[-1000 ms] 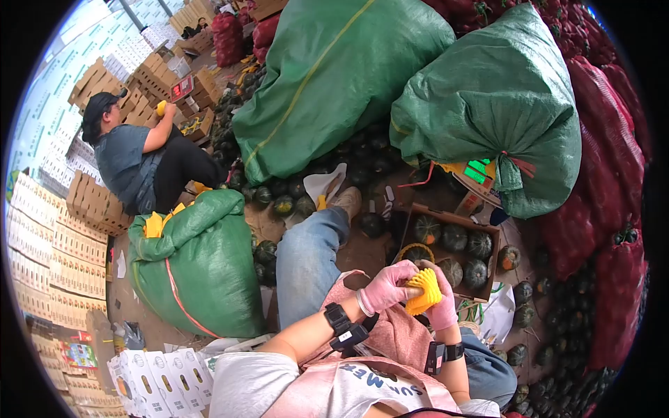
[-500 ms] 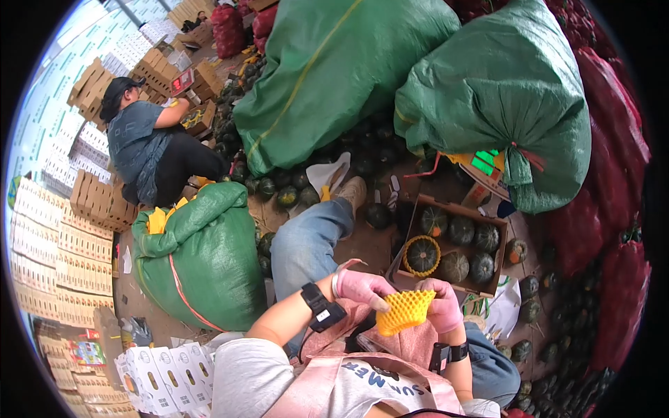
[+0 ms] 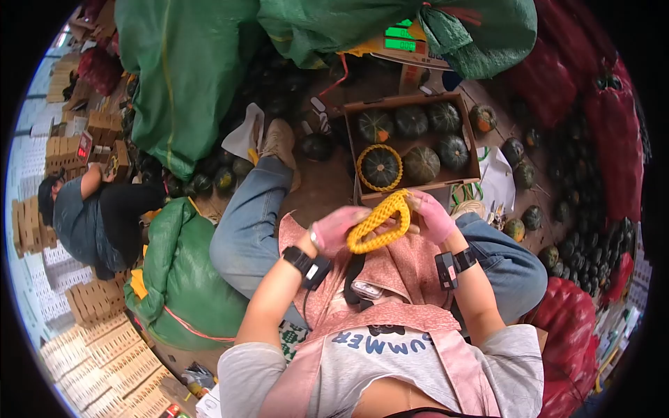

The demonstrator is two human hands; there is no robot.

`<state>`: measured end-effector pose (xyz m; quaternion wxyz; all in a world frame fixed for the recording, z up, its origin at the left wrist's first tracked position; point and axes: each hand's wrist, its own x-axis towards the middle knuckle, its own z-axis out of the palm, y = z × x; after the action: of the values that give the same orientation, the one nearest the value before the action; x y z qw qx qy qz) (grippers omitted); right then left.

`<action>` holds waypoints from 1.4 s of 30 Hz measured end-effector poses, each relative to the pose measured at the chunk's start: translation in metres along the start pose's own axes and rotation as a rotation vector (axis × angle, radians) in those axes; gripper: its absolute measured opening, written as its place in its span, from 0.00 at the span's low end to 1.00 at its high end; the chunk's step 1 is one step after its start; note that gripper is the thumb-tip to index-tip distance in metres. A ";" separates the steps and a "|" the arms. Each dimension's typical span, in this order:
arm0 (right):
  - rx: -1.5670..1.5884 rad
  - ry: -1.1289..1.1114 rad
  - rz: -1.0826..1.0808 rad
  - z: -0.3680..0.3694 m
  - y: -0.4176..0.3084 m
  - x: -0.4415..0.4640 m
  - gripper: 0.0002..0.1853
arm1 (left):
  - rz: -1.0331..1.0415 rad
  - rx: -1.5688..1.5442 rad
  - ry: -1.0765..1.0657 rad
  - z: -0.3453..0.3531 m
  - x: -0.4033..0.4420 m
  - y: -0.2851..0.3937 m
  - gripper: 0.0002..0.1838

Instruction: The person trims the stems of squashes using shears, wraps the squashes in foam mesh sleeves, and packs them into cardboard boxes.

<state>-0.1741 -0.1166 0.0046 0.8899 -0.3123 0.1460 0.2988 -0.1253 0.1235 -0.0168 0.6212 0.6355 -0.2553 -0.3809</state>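
A yellow foam net sleeve is stretched into an open ring between my two gloved hands, above my lap. My left hand, in a pink glove, grips its left side. On the opposite rim, my right hand pinches the net, with fingertips partly hidden inside it. Just beyond my hands stands a cardboard box holding several dark green squashes. One squash, in the box's near left corner, has a yellow net sleeve around it.
Large green sacks stand ahead, beside a scale with a lit green display. Another green sack sits at my left. Loose squashes and red mesh sacks lie to the right. A co-worker sits at far left among cartons.
My view has turned down and to the right. The foam net sleeve has gone from a narrow cup shape to a wide, spread ring, and my hands have moved nearer the box.
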 end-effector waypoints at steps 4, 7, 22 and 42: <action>-0.467 0.415 -0.244 -0.032 0.020 0.036 0.13 | -0.296 0.219 0.109 -0.022 0.067 -0.006 0.13; -0.774 0.561 -0.456 -0.042 0.001 0.066 0.13 | -0.081 0.580 0.467 -0.032 0.112 -0.009 0.12; -0.364 0.666 -0.338 -0.069 -0.016 0.163 0.23 | -0.135 0.389 0.373 -0.110 0.180 -0.041 0.12; -0.928 0.499 -0.487 -0.043 0.041 0.080 0.14 | -0.085 0.063 0.509 -0.039 0.054 -0.033 0.08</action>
<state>-0.1408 -0.0835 -0.0828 0.6417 -0.7552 0.1291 0.0355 -0.0680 0.1069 -0.0604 0.6289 0.7399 -0.0756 -0.2265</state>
